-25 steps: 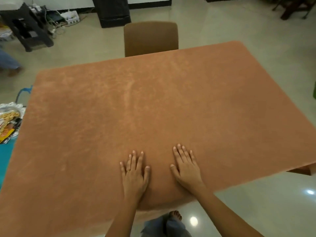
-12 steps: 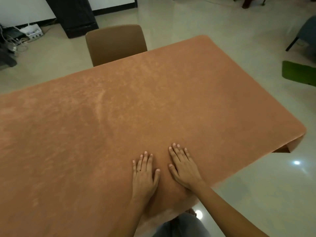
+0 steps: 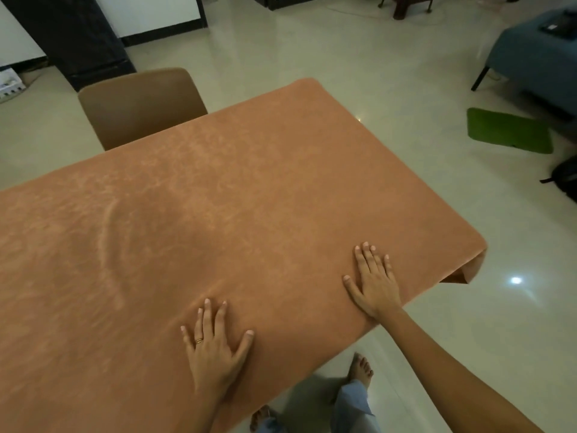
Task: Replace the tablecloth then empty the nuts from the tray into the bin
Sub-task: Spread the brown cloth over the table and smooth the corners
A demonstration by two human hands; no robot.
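Observation:
An orange-brown tablecloth [image 3: 249,198] covers the whole table, with a shallow crease running down its left middle. My left hand [image 3: 215,348] lies flat on the cloth near the front edge, fingers straight and spread, a ring on one finger. My right hand [image 3: 373,281] presses flat on the cloth further right, close to the front right corner, where the cloth hangs over the edge. The tray of nuts and the bin are out of view.
A brown chair [image 3: 140,104] stands at the table's far side. On the floor to the right lie a green mat [image 3: 509,131] and a dark bag [image 3: 566,179]. A blue-covered piece of furniture [image 3: 537,54] is at the back right. My feet [image 3: 360,368] stand by the front edge.
My right hand has slid right along the cloth toward the front right corner, away from the left hand. The view has swung right, and the tray at the left has left the frame.

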